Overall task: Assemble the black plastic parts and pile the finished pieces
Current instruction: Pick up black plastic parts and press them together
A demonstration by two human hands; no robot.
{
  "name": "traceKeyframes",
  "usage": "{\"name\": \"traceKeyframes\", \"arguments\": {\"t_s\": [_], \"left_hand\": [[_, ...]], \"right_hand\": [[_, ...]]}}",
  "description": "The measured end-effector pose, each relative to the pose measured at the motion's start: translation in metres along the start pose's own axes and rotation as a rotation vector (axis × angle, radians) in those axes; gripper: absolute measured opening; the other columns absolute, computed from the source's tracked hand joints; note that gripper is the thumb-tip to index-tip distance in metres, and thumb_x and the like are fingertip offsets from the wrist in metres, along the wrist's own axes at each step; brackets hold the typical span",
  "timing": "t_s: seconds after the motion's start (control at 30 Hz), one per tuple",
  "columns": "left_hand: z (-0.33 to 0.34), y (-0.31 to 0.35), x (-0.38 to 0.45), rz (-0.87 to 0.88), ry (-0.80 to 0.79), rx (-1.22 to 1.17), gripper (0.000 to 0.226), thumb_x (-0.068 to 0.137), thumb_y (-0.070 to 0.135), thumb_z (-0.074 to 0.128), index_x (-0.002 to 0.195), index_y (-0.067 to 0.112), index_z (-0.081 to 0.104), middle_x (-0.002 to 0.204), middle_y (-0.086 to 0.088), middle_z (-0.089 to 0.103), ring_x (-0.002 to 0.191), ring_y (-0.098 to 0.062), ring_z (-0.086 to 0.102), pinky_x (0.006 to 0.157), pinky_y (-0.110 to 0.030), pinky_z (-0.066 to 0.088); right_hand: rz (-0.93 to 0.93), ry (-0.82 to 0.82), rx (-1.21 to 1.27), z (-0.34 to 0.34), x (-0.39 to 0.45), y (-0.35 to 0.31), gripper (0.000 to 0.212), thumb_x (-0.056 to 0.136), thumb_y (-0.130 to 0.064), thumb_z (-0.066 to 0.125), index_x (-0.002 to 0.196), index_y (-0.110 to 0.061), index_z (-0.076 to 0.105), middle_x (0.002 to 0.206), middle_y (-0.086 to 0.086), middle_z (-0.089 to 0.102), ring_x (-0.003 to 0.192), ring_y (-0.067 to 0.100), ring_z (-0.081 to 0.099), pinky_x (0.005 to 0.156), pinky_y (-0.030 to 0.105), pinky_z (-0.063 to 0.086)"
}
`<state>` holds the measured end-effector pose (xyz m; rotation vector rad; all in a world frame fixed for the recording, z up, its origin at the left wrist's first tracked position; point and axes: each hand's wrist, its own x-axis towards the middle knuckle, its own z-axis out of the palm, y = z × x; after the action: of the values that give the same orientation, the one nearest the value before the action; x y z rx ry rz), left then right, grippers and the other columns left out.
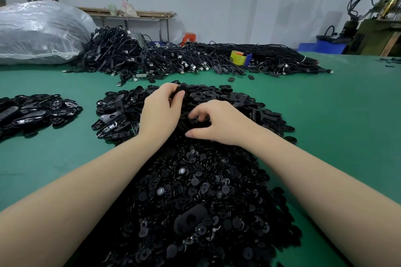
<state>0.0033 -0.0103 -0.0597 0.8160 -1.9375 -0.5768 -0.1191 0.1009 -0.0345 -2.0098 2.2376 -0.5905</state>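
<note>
Two bare hands work over a green table. Cables heap along its far edge. Oval shells are piled at the middle, round discs toward the near edge, and a smaller pile sits at the left edge. The left hand pinches one shell. The right hand, fingers curled, digs among discs; whether it holds one cannot be told. Likely risk: black pieces slide and mix, and a disc could slip from the fingers.

Cables behind shells (discs nearest)
</note>
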Motion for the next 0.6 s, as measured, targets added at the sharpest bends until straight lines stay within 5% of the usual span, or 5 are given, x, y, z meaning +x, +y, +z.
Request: {"name": "traceKeyframes", "arguments": {"t_s": [0.07,0.23,0.33,0.5,0.6], "left_hand": [[0.001,0.002,0.0,0.011,-0.006,-0.031,0.013,0.098,0.028,0.057,0.103,0.019,0.065,0.09,0.004,0.07,0.085,-0.016,0.066,0.083,-0.035,0.052],[-0.001,0.006,0.003,-0.049,-0.041,-0.257,0.008,0.093,0.022,0.066,0.098,0.028,0.067,0.089,0.012,0.072,0.071,0.003,0.07,0.07,-0.01,0.049],[-0.007,0.009,0.008,-0.116,-0.071,-0.431,0.012,0.094,0.02,0.065,0.101,0.03,0.067,0.085,0.009,0.076,0.073,-0.003,0.073,0.063,-0.012,0.051],[-0.014,0.012,0.014,-0.203,-0.128,-0.615,0.01,0.096,0.023,0.063,0.102,0.031,0.066,0.087,0.011,0.077,0.078,-0.007,0.074,0.066,-0.019,0.056],[-0.014,0.012,0.016,-0.247,-0.173,-0.673,0.009,0.097,0.026,0.063,0.101,0.032,0.067,0.09,0.009,0.077,0.08,-0.008,0.074,0.066,-0.021,0.054]], "right_hand": [[-0.04,0.004,-0.035,0.0,0.0,0.0,0.031,0.083,-0.045,0.073,0.108,-0.027,0.073,0.102,-0.007,0.067,0.089,0.008,0.057,0.086,0.035,0.051],[-0.079,-0.028,0.0,-0.001,-0.001,0.0,0.033,0.079,-0.051,0.075,0.105,-0.031,0.075,0.096,-0.01,0.066,0.071,-0.008,0.052,0.069,0.016,0.042],[-0.1,-0.017,0.103,-0.003,-0.001,-0.003,0.027,0.078,-0.049,0.077,0.099,-0.033,0.076,0.09,-0.011,0.066,0.067,-0.017,0.05,0.059,0.008,0.034],[-0.098,-0.115,0.184,-0.016,-0.004,-0.013,0.033,0.071,-0.054,0.081,0.09,-0.028,0.073,0.072,-0.012,0.063,0.058,-0.007,0.051,0.054,0.008,0.037],[-0.093,-0.312,0.194,-0.023,-0.006,-0.021,0.025,0.072,-0.053,0.08,0.084,-0.032,0.076,0.067,-0.019,0.067,0.06,-0.008,0.057,0.054,0.007,0.039]]}}
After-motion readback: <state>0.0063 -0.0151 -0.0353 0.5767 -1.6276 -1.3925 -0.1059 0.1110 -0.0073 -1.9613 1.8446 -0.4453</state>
